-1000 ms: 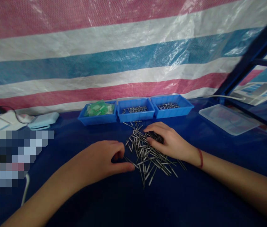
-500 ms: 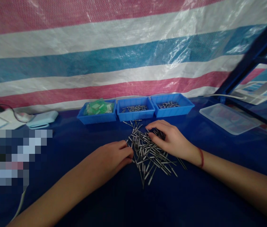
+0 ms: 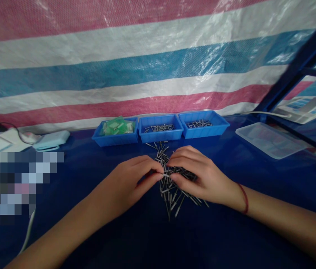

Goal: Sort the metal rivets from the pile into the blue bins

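Note:
A loose pile of blind rivets (image 3: pixel 174 197) lies on the dark blue table, with thin mandrels pointing many ways. Over its left side, my left hand (image 3: pixel 138 179) pinches a single blind rivet (image 3: pixel 166 175) between thumb and fingertips. My right hand (image 3: pixel 199 173) curves over the upper right of the heap, hiding part of it. Its thumb and fingers are apart, with the thumb tip close to the free end of the pinched rivet; whether they touch I cannot tell.
Behind the pile stand a blue bin with green packets (image 3: pixel 115 127), a middle blue bin (image 3: pixel 160 135) and a right blue bin (image 3: pixel 208 130), the latter two holding rivets. A clear plastic lid (image 3: pixel 269 140) lies right, a light blue case (image 3: pixel 52 140) left. Striped sheeting hangs behind.
My left hand has moved right and up over the pile, and a rivet now shows in its pinch. My right hand has shifted slightly left and down, bringing the hands close together.

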The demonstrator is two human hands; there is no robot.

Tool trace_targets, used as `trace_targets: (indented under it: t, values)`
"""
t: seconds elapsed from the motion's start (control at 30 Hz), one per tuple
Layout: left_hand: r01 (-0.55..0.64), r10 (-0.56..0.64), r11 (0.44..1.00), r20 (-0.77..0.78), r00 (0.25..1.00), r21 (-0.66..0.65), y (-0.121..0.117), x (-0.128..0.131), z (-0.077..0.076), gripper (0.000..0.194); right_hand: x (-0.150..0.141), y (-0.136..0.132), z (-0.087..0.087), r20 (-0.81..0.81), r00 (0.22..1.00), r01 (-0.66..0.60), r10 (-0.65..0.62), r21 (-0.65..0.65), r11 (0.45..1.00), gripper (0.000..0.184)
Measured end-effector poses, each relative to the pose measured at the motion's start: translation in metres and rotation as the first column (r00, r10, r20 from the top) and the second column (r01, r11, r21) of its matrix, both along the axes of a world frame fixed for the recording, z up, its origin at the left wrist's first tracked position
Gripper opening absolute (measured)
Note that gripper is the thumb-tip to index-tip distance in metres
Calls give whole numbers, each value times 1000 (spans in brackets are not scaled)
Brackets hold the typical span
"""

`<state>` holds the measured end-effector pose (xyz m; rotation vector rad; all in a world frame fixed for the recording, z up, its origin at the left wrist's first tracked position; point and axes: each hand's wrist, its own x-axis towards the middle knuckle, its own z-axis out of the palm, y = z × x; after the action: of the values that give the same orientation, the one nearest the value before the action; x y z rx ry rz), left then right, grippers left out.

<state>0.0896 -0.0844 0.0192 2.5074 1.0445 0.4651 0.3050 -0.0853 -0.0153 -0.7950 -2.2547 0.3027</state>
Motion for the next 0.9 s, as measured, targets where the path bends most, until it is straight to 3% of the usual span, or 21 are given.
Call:
trace_targets:
  t: [0.1,0.17,0.27,0.37,0.47,0.9]
  values:
    - [-15,12,999,68,998,43,-9,5,4,13,-6,-9,4,-53,993,-111,108,-58,992,14]
    - [-27,27,1000,112,993,0,-11,7,5,13,-8,-10,3,-103,986,-143,133,-97,985,13]
    - [-75,112,978,188,976,-194,-10,11,4,11,-8,-10,-1,-170,980,-131,105,-151,980,11]
    - [-131,272,893,283,920,-431,-8,15,2,12,-9,-10,-3,-217,973,-119,77,-188,975,10]
    - [-145,373,831,345,861,-537,-10,18,1,14,-10,-11,-1,-241,969,-106,57,-197,975,9]
    - [-164,379,851,366,850,-499,-12,18,1,14,-12,-11,-4,-224,974,-82,28,-234,969,9]
